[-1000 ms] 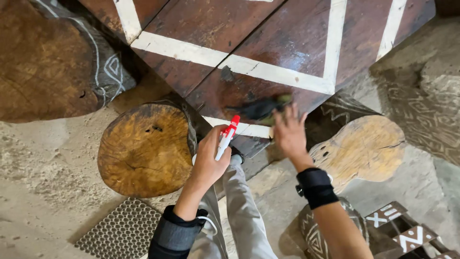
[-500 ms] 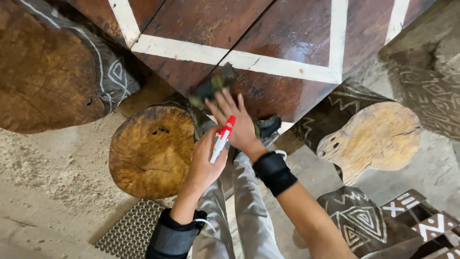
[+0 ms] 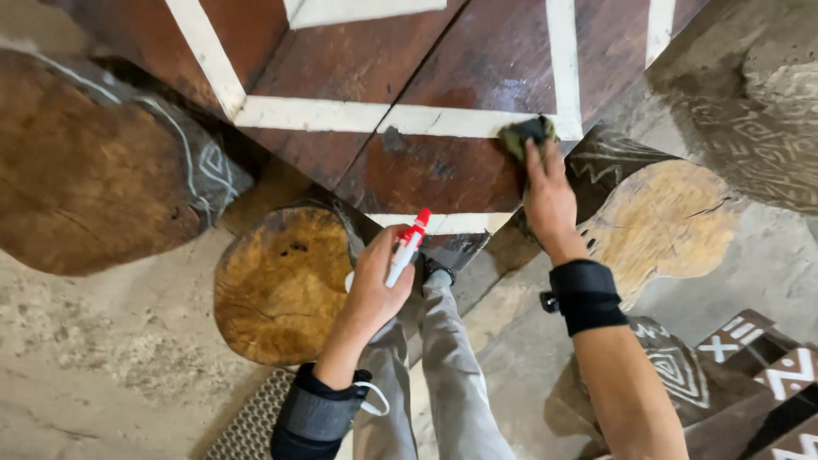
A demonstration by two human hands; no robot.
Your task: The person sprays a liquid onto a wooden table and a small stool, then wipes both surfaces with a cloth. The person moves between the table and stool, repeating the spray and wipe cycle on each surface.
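Dark reddish-brown wood with wide white painted stripes forms the tabletop [image 3: 409, 162] across the upper frame. Right hand [image 3: 550, 200] presses a crumpled dark greenish cloth [image 3: 528, 135] flat against the tabletop's edge at upper right, fingers closed over it. Left hand [image 3: 375, 290], lower centre, is wrapped around a small white spray bottle [image 3: 404, 251] with a red nozzle. Wiping appears under way; continuing likely calls for steady pressure along the stripe. A round wooden stool [image 3: 277, 285] stands below.

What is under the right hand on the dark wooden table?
Under the right hand a dark green cloth lies pressed on the table, partly over a white stripe. The wood beneath the cloth is hidden.
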